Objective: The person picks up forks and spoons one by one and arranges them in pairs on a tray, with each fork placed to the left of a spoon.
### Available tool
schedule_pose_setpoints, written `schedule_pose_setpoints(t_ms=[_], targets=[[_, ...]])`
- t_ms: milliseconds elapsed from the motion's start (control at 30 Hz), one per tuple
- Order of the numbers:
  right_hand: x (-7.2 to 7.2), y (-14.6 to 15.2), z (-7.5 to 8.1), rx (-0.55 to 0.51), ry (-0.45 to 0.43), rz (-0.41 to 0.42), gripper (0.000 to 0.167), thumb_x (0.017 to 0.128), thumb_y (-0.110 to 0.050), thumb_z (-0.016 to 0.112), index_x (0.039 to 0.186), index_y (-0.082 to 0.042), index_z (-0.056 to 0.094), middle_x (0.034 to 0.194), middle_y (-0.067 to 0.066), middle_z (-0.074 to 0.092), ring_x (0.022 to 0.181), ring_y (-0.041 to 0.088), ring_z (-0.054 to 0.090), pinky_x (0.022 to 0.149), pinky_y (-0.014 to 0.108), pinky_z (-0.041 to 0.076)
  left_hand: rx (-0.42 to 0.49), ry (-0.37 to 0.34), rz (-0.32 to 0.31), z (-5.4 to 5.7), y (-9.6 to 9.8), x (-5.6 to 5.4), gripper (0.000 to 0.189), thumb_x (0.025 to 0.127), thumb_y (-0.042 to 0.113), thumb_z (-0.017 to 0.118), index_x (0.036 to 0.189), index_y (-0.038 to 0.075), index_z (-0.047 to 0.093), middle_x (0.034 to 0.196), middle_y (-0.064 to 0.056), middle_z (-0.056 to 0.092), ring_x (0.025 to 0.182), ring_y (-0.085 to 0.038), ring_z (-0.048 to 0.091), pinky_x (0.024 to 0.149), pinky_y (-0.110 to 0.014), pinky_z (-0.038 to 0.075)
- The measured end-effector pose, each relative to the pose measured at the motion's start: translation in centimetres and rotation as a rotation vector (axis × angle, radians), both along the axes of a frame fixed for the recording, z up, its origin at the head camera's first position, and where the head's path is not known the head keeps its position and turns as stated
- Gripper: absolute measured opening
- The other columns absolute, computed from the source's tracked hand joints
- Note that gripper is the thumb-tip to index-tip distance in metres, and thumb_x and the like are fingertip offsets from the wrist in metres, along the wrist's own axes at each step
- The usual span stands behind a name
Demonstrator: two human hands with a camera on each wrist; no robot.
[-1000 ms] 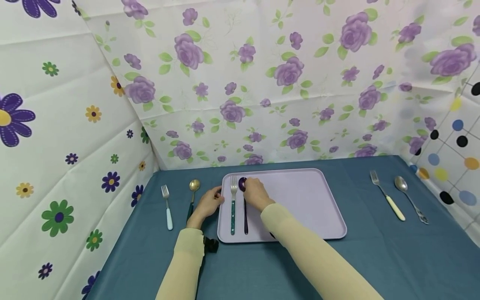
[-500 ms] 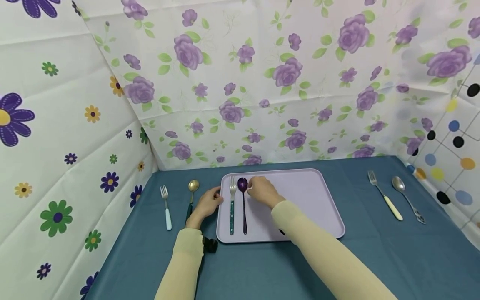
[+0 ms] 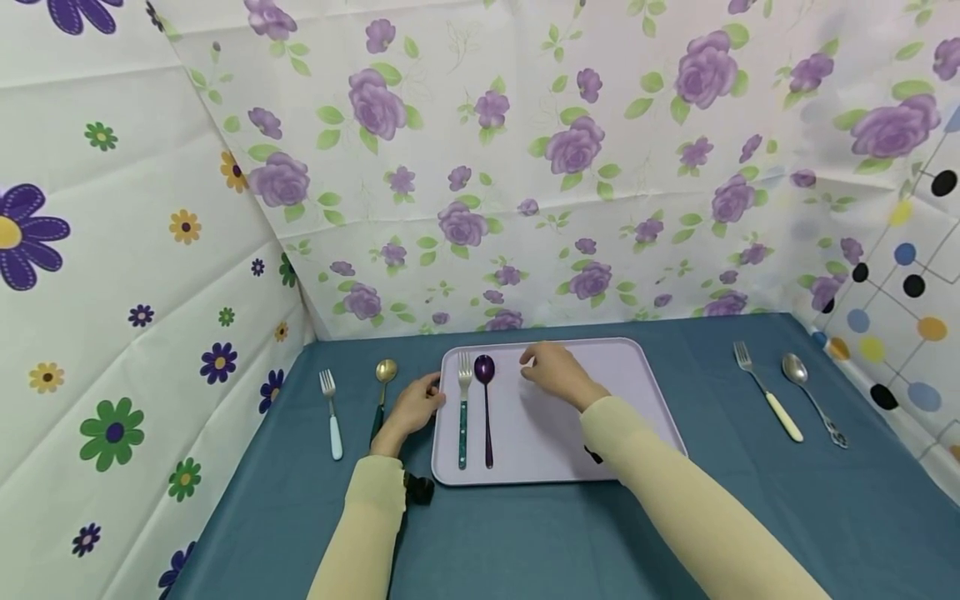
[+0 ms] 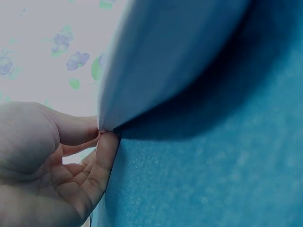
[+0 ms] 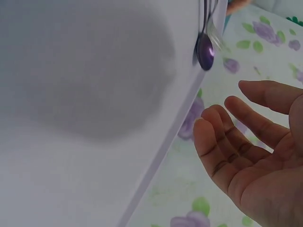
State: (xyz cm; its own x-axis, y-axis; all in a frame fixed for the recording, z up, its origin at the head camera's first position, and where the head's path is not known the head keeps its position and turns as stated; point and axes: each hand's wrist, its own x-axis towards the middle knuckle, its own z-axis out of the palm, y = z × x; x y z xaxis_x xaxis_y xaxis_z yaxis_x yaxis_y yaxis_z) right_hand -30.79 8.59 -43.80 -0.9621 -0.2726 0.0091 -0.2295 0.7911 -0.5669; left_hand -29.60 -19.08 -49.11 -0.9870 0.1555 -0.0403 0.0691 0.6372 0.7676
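Observation:
A pale lilac tray [image 3: 577, 442] lies on the blue-green tablecloth. Its left rim is pinched between thumb and finger of my left hand [image 3: 414, 405], and the left wrist view shows those fingertips [image 4: 109, 142] meeting at the tray's edge. Inside the tray, near its left side, a fork with a green handle [image 3: 462, 408] and a dark purple spoon [image 3: 484, 371] lie parallel, tines and bowl pointing away. My right hand [image 3: 558, 373] hovers over the tray right of the spoon, holding nothing; its fingers are loosely bent and apart from the thumb in the right wrist view.
Left of the tray lie a fork with a light blue handle [image 3: 335, 437] and a gold spoon [image 3: 386, 372], its dark handle partly behind the left hand. To the right are a fork with a cream handle [image 3: 783, 417] and a silver spoon [image 3: 797, 368]. Patterned cloth walls surround the table.
My right hand has let go of the purple spoon and moved away to the right, leaving it beside the fork. The left hand stays at the tray's left rim.

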Motion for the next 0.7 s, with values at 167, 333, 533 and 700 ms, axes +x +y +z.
schedule_pose_setpoints(t_ms=[167,333,533,700], targets=[[-0.1,1.6,0.3,-0.004,-0.017,-0.012,0.028,0.100,-0.015,0.067,0.124,0.000,0.072,0.108,0.015,0.069,0.093,0.027,0.066,0.083,0.044,0.054,-0.007,0.004,0.004,0.0,0.0,0.0,0.049,0.103,0.003,0.057,0.150,-0.008,0.048,0.096,-0.011,0.058,0.084,-0.022,0.056,0.076,-0.036,0.046],[-0.2,3.0,0.2,0.002,-0.022,-0.031,0.030,0.100,-0.015,0.066,0.125,0.000,0.072,0.109,0.016,0.069,0.094,0.028,0.065,0.083,0.045,0.054,-0.002,-0.003,0.013,0.0,0.0,0.0,0.049,0.103,0.004,0.057,0.151,-0.006,0.048,0.096,-0.010,0.058,0.084,-0.021,0.056,0.076,-0.035,0.045],[0.0,4.5,0.3,0.004,-0.004,-0.033,0.031,0.100,-0.015,0.066,0.126,0.001,0.071,0.110,0.017,0.069,0.095,0.029,0.065,0.083,0.046,0.054,-0.002,-0.014,0.016,-0.1,0.0,0.0,0.049,0.104,0.004,0.056,0.151,-0.006,0.048,0.097,-0.011,0.058,0.085,-0.022,0.056,0.076,-0.035,0.046],[0.1,5.6,0.5,-0.014,0.007,-0.035,0.030,0.101,-0.014,0.064,0.127,0.001,0.071,0.111,0.018,0.068,0.094,0.029,0.065,0.080,0.045,0.054,-0.004,-0.009,0.019,0.1,0.0,0.0,0.049,0.103,0.004,0.057,0.151,-0.006,0.048,0.098,-0.011,0.058,0.086,-0.022,0.056,0.078,-0.036,0.046]])
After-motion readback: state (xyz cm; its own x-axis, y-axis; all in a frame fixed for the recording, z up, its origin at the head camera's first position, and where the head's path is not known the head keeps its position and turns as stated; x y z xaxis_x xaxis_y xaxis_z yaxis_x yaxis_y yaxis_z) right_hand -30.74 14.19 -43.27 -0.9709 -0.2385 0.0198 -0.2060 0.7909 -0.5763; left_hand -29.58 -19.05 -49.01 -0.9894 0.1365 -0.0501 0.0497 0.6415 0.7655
